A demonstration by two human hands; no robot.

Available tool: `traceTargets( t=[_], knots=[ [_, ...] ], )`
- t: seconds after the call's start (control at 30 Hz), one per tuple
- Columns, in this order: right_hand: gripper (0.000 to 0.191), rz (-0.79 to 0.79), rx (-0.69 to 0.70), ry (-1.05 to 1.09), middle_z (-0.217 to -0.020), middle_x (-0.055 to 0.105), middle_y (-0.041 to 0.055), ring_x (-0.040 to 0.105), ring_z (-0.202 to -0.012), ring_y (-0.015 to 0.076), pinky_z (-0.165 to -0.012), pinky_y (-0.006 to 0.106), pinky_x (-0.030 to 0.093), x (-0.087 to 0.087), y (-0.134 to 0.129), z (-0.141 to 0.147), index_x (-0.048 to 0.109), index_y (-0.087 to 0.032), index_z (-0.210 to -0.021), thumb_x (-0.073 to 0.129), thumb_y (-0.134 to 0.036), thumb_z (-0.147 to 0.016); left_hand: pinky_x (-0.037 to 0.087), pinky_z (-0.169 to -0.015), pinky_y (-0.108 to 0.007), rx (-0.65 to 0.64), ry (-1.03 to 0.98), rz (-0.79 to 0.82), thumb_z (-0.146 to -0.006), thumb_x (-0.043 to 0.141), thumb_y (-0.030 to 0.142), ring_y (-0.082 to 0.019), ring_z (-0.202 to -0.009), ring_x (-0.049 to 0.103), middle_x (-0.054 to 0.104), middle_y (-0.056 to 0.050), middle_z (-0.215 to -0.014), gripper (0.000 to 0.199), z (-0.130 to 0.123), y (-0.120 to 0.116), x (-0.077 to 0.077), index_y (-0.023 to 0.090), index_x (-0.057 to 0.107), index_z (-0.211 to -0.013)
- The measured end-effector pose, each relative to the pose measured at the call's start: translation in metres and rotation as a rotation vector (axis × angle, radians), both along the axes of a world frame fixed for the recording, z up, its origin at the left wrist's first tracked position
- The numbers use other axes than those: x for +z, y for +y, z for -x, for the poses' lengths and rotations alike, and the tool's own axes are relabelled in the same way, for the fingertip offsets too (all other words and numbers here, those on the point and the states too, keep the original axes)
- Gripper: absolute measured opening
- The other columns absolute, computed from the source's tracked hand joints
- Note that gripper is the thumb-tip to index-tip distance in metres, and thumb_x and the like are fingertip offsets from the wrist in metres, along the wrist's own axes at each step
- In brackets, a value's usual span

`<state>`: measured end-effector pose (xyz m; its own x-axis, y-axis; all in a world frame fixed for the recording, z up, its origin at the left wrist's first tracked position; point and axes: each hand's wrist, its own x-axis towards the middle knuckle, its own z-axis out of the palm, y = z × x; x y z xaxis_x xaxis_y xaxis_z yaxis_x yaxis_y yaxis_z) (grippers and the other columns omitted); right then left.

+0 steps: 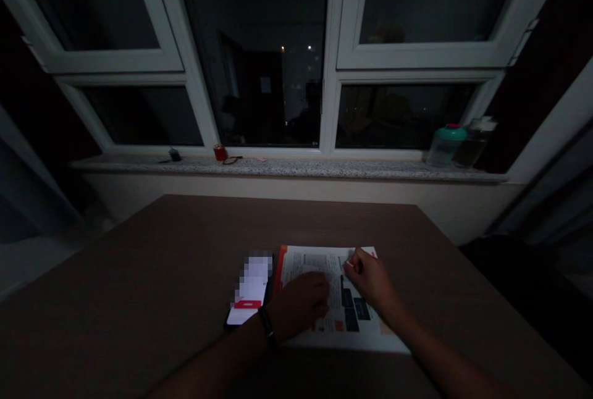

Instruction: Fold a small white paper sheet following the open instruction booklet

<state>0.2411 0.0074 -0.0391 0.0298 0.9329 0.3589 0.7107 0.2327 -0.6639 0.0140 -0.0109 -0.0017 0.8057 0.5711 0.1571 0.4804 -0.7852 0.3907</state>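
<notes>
A printed sheet or booklet (333,340) with text, dark pictures and an orange left edge lies flat on the brown table (208,226). My left hand (301,303), with a dark band on its wrist, rests over the left part of the page, fingers curled; whatever they may hold is hidden. Over the upper right of the page is my right hand (368,272), its fingers pinched around something small and pale that I cannot make out. Left of the page lies a lit phone (248,304), partly blurred, with a red button on its screen.
Beyond the table runs a speckled windowsill (296,167) below dark windows. On it stand a teal-lidded bottle (447,146), another bottle (472,146) beside it, a small red jar (220,152) and a small dark bottle (175,154). Curtains hang at both sides.
</notes>
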Motion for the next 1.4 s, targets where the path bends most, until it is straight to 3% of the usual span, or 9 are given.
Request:
traceTargets(
  t=[0.23,0.37,0.47,0.73,0.9,1.23,1.4],
  knots=[
    [0.017,0.035,0.02,0.139,-0.059,0.056,-0.0021,0.053,-0.056,0.0162,-0.055,0.026,0.037,0.003,-0.004,-0.001,0.052,-0.022,-0.07,0.06,-0.031,-0.081,0.043,-0.097,-0.034,-0.022,-0.046,-0.02,-0.09,0.059,0.013,-0.023,-0.11,0.055,0.06,-0.006,-0.115,0.011,0.003,-0.004,0.001,0.019,0.057,-0.098],
    [0.015,0.099,0.155,0.157,-0.059,0.056,-0.0032,0.052,-0.055,0.0149,-0.052,0.024,0.035,0.003,-0.005,0.001,0.053,-0.022,-0.072,0.062,-0.031,-0.08,0.04,-0.103,-0.035,-0.039,-0.053,-0.047,-0.09,0.057,0.012,-0.023,-0.118,0.052,0.058,-0.006,-0.121,0.026,0.004,-0.006,0.003,0.022,0.057,-0.114],
    [0.015,0.12,0.221,0.128,-0.061,0.055,-0.0033,0.051,-0.056,0.0143,-0.053,0.024,0.035,0.0,-0.004,0.002,0.051,-0.022,-0.07,0.062,-0.027,-0.079,0.04,-0.104,-0.036,-0.051,-0.034,-0.061,-0.092,0.055,0.013,-0.023,-0.118,0.053,0.058,-0.006,-0.122,0.026,0.003,-0.005,0.003,0.022,0.058,-0.116],
    [0.019,0.036,0.008,0.04,-0.057,0.053,-0.0036,0.049,-0.054,0.0141,-0.055,0.024,0.033,-0.003,0.005,-0.001,0.046,-0.022,-0.064,0.059,-0.025,-0.077,0.041,-0.104,-0.035,-0.046,-0.023,-0.083,-0.093,0.056,0.013,-0.023,-0.119,0.052,0.058,-0.006,-0.124,0.025,0.003,-0.005,0.002,0.02,0.06,-0.116],
    [0.015,0.034,0.002,0.081,-0.059,0.056,-0.002,0.053,-0.057,0.0153,-0.055,0.025,0.035,0.005,0.0,0.0,0.051,-0.021,-0.067,0.058,-0.027,-0.079,0.04,-0.107,-0.037,-0.058,-0.047,-0.081,-0.091,0.059,0.015,-0.024,-0.125,0.05,0.058,-0.007,-0.127,0.031,0.006,-0.006,0.003,0.021,0.058,-0.12],
    [0.015,0.122,0.248,0.202,-0.06,0.053,-0.0043,0.048,-0.055,0.013,-0.052,0.023,0.034,-0.001,-0.001,0.002,0.052,-0.021,-0.071,0.062,-0.027,-0.08,0.037,-0.111,-0.042,0.01,-0.07,-0.032,-0.095,0.054,0.016,-0.023,-0.134,0.044,0.055,-0.008,-0.139,0.036,0.006,-0.003,-0.01,0.021,0.051,-0.131],
    [0.017,0.167,0.348,0.182,-0.061,0.052,-0.0046,0.047,-0.057,0.0123,-0.053,0.022,0.033,-0.003,-0.003,0.005,0.05,-0.021,-0.067,0.064,-0.021,-0.077,0.039,-0.109,-0.041,0.007,-0.077,0.025,-0.091,0.058,0.012,-0.024,-0.13,0.048,0.055,-0.008,-0.135,0.032,0.006,-0.002,-0.007,0.022,0.055,-0.12]
  ],
)
